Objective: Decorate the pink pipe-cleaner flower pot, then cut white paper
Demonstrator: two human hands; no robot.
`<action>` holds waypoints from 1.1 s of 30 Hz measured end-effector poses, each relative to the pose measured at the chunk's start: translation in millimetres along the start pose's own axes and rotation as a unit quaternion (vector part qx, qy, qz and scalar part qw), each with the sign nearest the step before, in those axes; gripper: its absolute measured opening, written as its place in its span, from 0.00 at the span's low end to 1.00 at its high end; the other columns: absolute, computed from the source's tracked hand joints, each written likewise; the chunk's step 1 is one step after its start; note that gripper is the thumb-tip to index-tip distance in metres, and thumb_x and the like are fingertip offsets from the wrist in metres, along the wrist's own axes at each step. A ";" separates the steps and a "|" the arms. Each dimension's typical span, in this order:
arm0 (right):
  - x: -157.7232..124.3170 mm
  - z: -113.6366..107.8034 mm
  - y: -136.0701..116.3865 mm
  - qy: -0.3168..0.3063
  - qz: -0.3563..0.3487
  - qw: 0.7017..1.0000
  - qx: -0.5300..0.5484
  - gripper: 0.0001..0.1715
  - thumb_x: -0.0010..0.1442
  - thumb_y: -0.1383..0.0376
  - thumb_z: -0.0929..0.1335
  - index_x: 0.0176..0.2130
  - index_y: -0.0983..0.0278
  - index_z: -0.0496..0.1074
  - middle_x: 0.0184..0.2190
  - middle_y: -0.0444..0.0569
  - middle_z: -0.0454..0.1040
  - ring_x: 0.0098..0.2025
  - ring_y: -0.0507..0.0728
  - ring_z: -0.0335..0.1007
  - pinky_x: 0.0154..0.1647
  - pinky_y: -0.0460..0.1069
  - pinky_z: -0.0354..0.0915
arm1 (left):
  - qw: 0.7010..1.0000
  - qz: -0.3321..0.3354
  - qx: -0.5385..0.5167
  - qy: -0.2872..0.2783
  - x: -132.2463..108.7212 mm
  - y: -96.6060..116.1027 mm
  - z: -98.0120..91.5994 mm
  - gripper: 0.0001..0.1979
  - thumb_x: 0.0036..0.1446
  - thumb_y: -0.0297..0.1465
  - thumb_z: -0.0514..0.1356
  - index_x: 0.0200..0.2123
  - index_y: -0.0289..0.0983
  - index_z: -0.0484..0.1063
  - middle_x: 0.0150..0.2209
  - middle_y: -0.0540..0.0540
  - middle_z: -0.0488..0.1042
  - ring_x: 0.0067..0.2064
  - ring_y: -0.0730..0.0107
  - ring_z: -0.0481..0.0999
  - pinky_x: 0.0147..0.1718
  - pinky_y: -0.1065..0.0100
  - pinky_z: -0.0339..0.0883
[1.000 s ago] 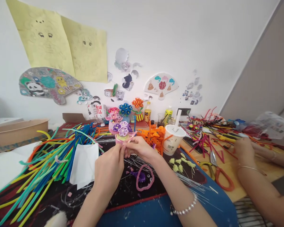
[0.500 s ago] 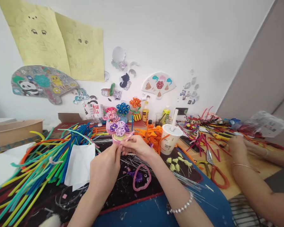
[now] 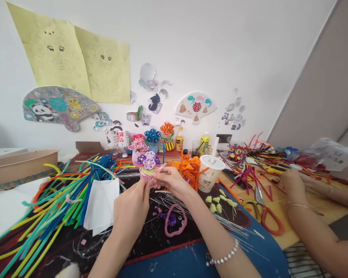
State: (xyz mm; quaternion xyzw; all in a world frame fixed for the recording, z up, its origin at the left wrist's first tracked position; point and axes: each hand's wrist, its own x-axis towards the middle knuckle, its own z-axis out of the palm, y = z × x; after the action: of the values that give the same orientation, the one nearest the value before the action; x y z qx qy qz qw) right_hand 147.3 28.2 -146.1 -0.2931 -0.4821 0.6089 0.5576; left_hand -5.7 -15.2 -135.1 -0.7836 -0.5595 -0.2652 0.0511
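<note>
Both hands meet over the middle of the table around a small pink flower pot point(image 3: 145, 176) that carries purple and lilac pipe-cleaner flowers point(image 3: 149, 160). My left hand point(image 3: 133, 202) is closed on the pot's lower front. With bent fingers, my right hand point(image 3: 174, 181) pinches a pink pipe cleaner point(image 3: 161, 168) at the pot's right rim; the exact contact is partly hidden by the fingers. Below them on the dark mat lie a pink pipe-cleaner loop point(image 3: 166, 227) and a purple fuzzy piece point(image 3: 171, 219).
Coloured pipe cleaners point(image 3: 63, 193) and a white paper point(image 3: 101, 204) lie left. Orange pieces point(image 3: 188, 170), a drink cup point(image 3: 210, 173), pale yellow pieces point(image 3: 217, 206) and scissors point(image 3: 271, 220) are right. Another person's hands point(image 3: 292, 183) work at far right. Finished flower pots point(image 3: 169, 145) stand behind.
The whole view has shifted slightly, so the scene sits a little lower and further right. My hands stay together on the flower pot with nearly the same grip.
</note>
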 end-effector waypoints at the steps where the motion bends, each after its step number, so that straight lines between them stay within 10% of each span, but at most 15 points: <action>1: -0.2 -2.9 -3.3 0.012 -0.011 1.000 0.004 0.16 0.43 0.59 0.79 0.25 0.68 0.76 0.19 0.44 0.76 0.20 0.48 0.71 0.24 0.43 0.67 | 1.000 0.001 0.000 -0.001 -0.4 0.2 0.2 0.12 0.66 0.33 0.51 0.32 0.39 0.70 0.28 0.49 0.79 0.33 0.62 0.80 0.25 0.69 0.49; 33: -0.3 -6.6 -3.7 0.005 -0.002 0.999 0.034 0.16 0.45 0.58 0.78 0.26 0.66 0.74 0.19 0.41 0.74 0.20 0.47 0.69 0.23 0.41 0.64 | 1.000 0.012 0.001 -0.015 -1.4 1.9 2.4 0.14 0.67 0.33 0.49 0.32 0.39 0.71 0.28 0.47 0.78 0.31 0.61 0.79 0.25 0.68 0.50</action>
State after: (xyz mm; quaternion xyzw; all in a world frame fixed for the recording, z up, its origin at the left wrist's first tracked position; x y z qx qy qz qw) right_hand 154.7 29.3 -145.2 -0.2760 -0.4593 0.6221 0.5709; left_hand -3.4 -16.3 -137.4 -0.7939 -0.5512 -0.2525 0.0461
